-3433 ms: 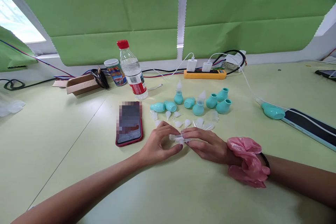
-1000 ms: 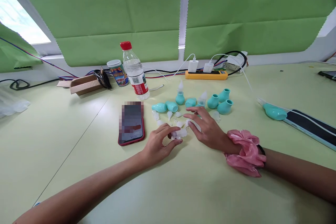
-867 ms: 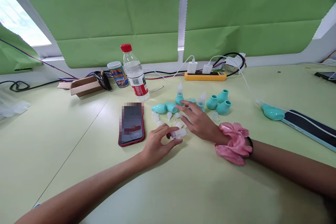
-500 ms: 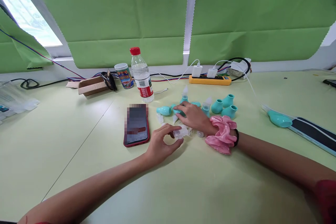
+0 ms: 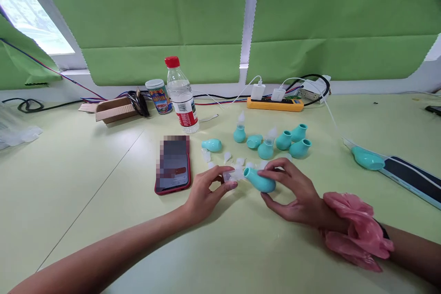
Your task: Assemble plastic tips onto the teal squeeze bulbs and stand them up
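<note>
My left hand (image 5: 206, 194) pinches a translucent plastic tube-like piece (image 5: 230, 176) between thumb and fingers, just above the table. Close by on its right, my right hand (image 5: 296, 193) grips a teal rubber bulb (image 5: 263, 183), its open neck tilted toward the clear piece. The two parts are near each other; I cannot tell if they touch. Small translucent pieces (image 5: 227, 157) lie behind both hands. Further back stand two teal bulbs with clear tips, one a bulb (image 5: 239, 134) and the other a nearer bulb (image 5: 265, 149). A loose teal bulb (image 5: 212, 145) lies on its side.
A phone (image 5: 173, 165) lies left of my hands. Behind it stand a water bottle (image 5: 183, 101), a can (image 5: 159, 96) and a cardboard box (image 5: 115, 110). A yellow power strip (image 5: 275, 104) sits at the back. Several bare bulbs (image 5: 299, 148) are grouped right of centre.
My right hand has taken a teal bulb from the group and brought it nearer, beside the clear piece. My left hand keeps its hold, having shifted slightly left in view.
</note>
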Demonstrator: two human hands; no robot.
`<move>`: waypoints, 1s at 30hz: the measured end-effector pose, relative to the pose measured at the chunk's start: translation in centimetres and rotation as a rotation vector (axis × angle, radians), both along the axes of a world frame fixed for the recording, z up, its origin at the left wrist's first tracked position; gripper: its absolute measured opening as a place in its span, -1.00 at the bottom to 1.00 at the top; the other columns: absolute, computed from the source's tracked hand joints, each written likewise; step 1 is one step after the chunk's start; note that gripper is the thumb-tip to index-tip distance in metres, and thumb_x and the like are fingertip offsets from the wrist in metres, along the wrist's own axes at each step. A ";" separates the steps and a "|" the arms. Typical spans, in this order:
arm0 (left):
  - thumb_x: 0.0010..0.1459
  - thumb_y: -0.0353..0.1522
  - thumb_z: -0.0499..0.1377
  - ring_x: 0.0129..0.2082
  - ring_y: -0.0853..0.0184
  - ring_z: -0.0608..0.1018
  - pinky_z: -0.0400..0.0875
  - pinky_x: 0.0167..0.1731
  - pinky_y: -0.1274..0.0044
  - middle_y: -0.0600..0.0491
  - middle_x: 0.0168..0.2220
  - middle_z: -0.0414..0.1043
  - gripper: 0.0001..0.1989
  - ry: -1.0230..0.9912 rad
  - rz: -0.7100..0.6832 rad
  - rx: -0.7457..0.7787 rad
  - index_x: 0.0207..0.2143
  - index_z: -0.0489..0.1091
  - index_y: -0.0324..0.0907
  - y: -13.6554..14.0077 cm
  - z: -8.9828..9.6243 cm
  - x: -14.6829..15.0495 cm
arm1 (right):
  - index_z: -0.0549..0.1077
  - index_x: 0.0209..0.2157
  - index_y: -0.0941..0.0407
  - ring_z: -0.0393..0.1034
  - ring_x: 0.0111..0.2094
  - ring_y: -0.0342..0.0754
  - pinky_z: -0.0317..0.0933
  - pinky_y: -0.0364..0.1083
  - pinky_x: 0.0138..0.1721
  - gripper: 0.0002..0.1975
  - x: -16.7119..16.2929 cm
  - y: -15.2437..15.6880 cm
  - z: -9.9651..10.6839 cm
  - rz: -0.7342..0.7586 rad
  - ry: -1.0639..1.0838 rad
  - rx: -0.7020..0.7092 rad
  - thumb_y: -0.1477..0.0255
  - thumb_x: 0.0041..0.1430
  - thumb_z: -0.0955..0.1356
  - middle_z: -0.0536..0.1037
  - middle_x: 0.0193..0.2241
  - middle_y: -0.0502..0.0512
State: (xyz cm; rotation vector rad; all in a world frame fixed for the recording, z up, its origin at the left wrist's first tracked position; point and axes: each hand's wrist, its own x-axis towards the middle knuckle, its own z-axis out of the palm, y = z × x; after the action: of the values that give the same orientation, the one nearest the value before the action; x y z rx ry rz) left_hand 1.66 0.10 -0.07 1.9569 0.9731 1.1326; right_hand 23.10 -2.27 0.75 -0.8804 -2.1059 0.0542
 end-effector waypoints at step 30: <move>-0.06 -0.28 0.21 -0.64 0.52 0.27 0.20 -0.63 0.63 0.11 -0.64 0.27 -0.67 -0.248 -0.324 -0.711 -0.29 0.42 -0.37 -0.5 2.5 0.7 | 0.19 -0.07 0.11 0.26 -0.16 0.01 0.30 0.03 -0.26 -0.51 0.2 0.9 -1.2 0.180 -0.062 0.274 0.64 -0.08 0.34 0.34 -0.25 0.17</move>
State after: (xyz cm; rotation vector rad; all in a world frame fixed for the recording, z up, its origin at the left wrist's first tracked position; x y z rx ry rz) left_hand 2.34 -0.36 2.40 1.2995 0.7490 0.6892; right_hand 23.34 -1.38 -0.49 -0.5356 -2.1808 -0.1657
